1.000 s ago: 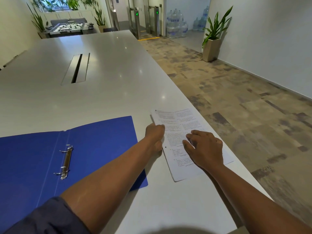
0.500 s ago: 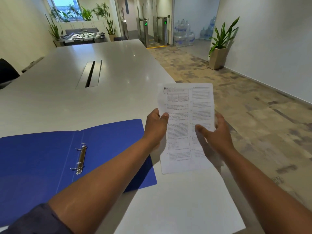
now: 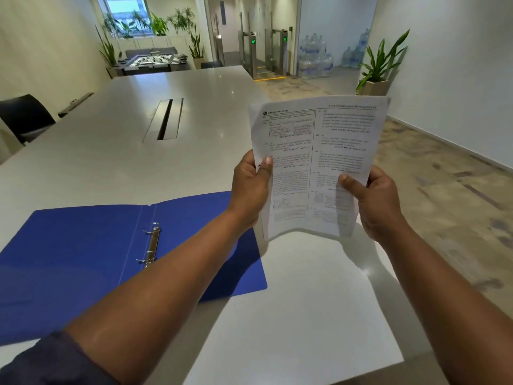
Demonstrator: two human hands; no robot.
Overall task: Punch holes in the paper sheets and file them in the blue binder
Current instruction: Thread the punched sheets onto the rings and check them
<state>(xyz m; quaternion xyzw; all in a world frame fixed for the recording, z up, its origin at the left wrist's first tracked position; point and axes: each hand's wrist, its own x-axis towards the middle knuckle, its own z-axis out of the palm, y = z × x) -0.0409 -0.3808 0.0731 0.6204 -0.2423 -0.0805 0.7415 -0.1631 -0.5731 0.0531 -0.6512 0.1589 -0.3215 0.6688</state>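
Gripping the printed paper sheets [image 3: 319, 162] by their two side edges, both hands hold them upright in the air above the bench's right edge: the left hand [image 3: 251, 190] pinches the left edge with its thumb laid across the printed face, and the right hand [image 3: 374, 201] clasps the lower right edge, thumb on the front and fingers hidden behind. The sheets bow slightly, their bottom edge lifted clear of the bench [image 3: 111, 151]; whether there is one sheet or several cannot be told. The blue binder [image 3: 77, 259] lies open and flat near the bench's near edge, left of the sheets, partly under the left forearm, its metal ring mechanism [image 3: 152, 244] along the spine fold. A dark sleeve [image 3: 52, 362] covers the left upper arm. Farther along the bench a cable slot [image 3: 165, 122] runs down its middle. Beyond the right edge stands a potted plant [image 3: 380, 68] on the floor, with water bottles [image 3: 316, 56] stacked by the far wall.
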